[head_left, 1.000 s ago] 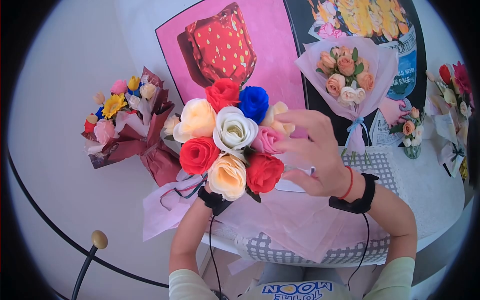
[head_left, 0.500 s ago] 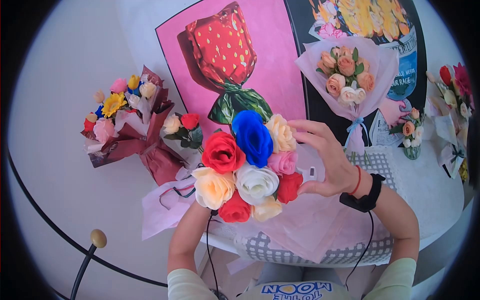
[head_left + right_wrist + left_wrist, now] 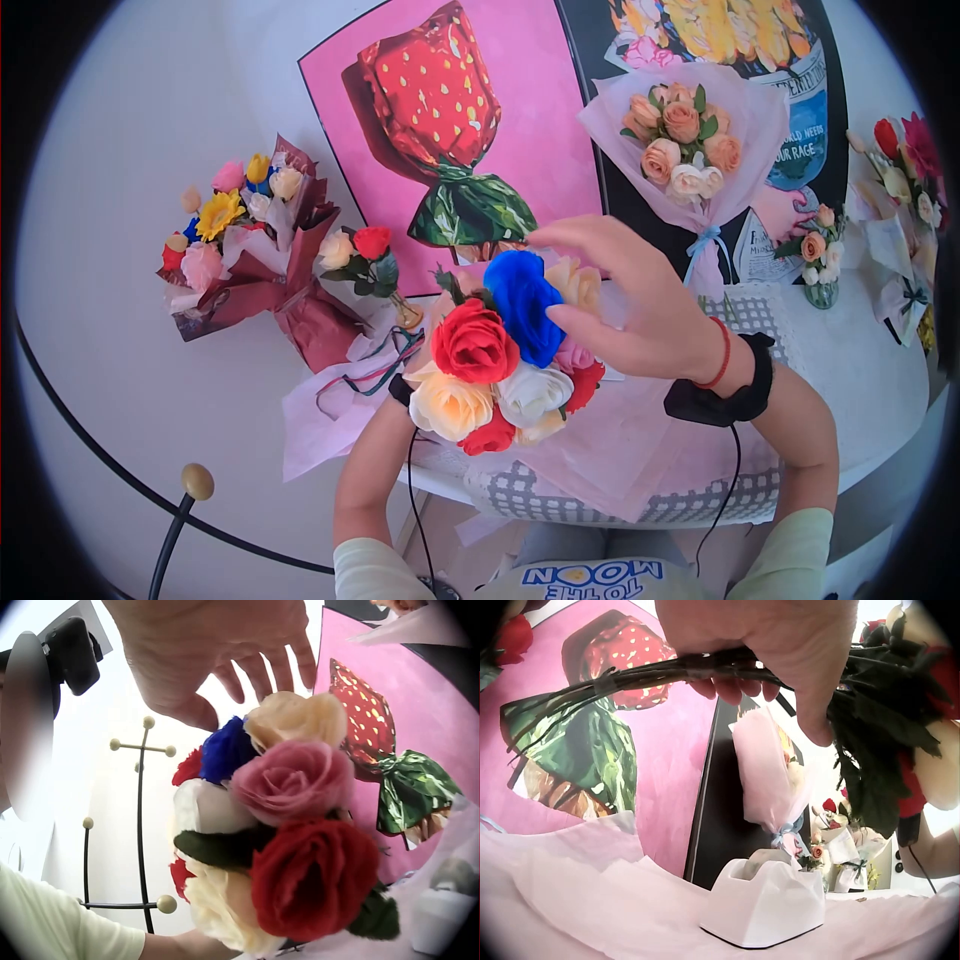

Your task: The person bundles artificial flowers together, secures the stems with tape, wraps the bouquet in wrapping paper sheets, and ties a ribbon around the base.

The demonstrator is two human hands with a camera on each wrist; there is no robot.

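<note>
My left hand point(image 3: 757, 637) grips a bundle of dark flower stems point(image 3: 652, 673), its fingers wrapped round them; in the head view the blooms hide it. The bunch of artificial roses has a blue rose point(image 3: 525, 305), a red rose point(image 3: 475, 342), a white rose point(image 3: 533, 393), a pink rose point(image 3: 294, 784) and several cream ones. Over the bunch's far right side reaches my right hand point(image 3: 640, 300), fingers extended and spread, thumb overlapping the blue rose in the head view. In the right wrist view its fingers hang just above a cream rose point(image 3: 296, 724).
Pale pink wrapping paper point(image 3: 620, 460) covers the table's front, with a white tape dispenser point(image 3: 761, 904) on it. A burgundy-wrapped bouquet point(image 3: 310, 310) lies at left, near a small vase point(image 3: 408, 312) with two roses. A pink-wrapped bouquet point(image 3: 705, 225) lies at back right.
The bunch has come down and tilted toward me, uncovering the poster's candy wrapper and the small vase. My right hand has moved from its right side to over the blue and cream roses.
</note>
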